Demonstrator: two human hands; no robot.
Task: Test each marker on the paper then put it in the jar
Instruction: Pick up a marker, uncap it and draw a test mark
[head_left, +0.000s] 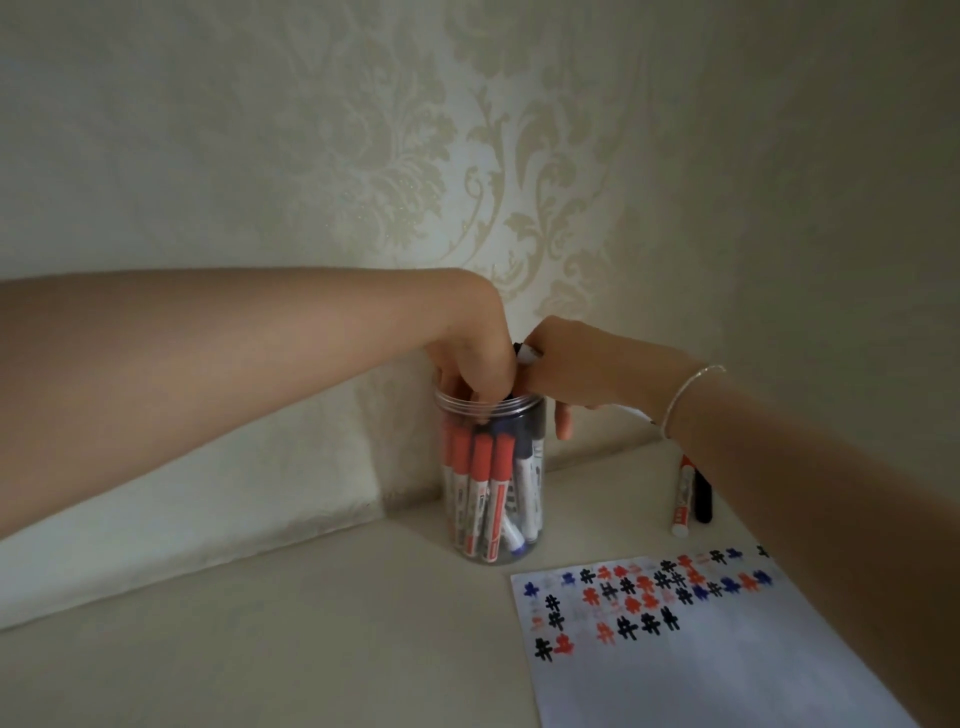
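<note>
- The clear round plastic jar (492, 483) stands upright on the pale cream surface (260, 649), close to the patterned cream wallpaper (363, 156) behind it.
- Inside the jar, several white markers with red caps (480, 478) stand packed at the front, with darker blue-capped ones (524, 467) behind them.
- The left hand (475, 364) reaches down over the jar's open mouth, its fingertips dipping inside the rim among the marker tops; I cannot tell whether its grip holds anything.
- The right hand (566, 364), with a thin silver bracelet (685, 392) on its wrist, is just beside the left, above the jar's rim, its grip clenched around a white marker with a dark cap (525, 354) whose end shows between the 2 hands.
- A white sheet of paper (701, 665) lies flat on the surface in front and to the right of the jar, covered along its top with rows of red, blue and black test marks (639, 597).
- 2 more markers lie near the paper's far edge: 1 white with a red cap (681, 499), 1 black (704, 499), partly hidden by the right forearm.
</note>
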